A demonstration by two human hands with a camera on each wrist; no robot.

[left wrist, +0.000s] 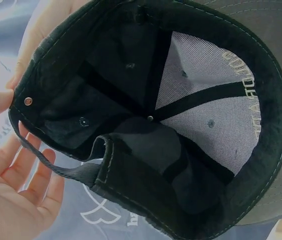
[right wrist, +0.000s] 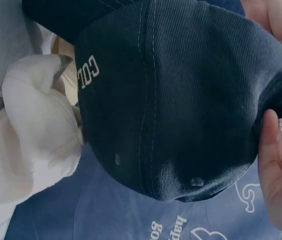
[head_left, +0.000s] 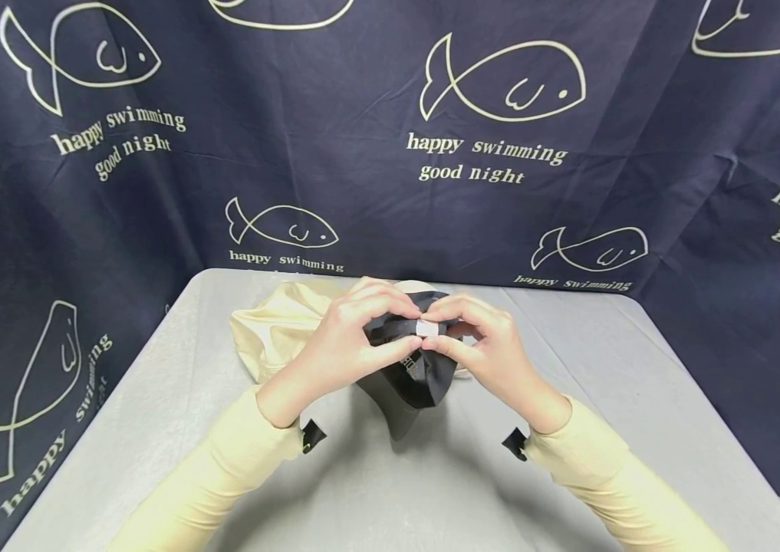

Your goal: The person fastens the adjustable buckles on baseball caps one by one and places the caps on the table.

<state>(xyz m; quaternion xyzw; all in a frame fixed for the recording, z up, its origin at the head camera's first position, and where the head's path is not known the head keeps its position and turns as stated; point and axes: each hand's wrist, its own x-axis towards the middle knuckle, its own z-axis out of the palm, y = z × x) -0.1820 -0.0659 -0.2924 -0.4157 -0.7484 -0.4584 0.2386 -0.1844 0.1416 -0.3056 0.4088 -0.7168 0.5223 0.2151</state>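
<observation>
My left hand (head_left: 351, 330) and right hand (head_left: 489, 345) meet over a dark baseball cap (head_left: 434, 376), gripping its back edge between thumbs and fingers. A small white tag (head_left: 427, 328) shows between the fingertips. The brim (head_left: 399, 418) points down toward me. In the left wrist view the inside of the cap faces the camera, with a narrow back strap (left wrist: 78, 172) looping across the rear opening. Light lettering (right wrist: 87, 72) runs along the front of the crown in the right wrist view.
Crumpled cream fabric (head_left: 279, 326) lies on the grey table (head_left: 603, 399), left of the cap. Something pale (head_left: 413, 287) peeks out behind the cap. Dark cloth (head_left: 390, 153) printed with fish hangs beyond the table's back edge and at both sides.
</observation>
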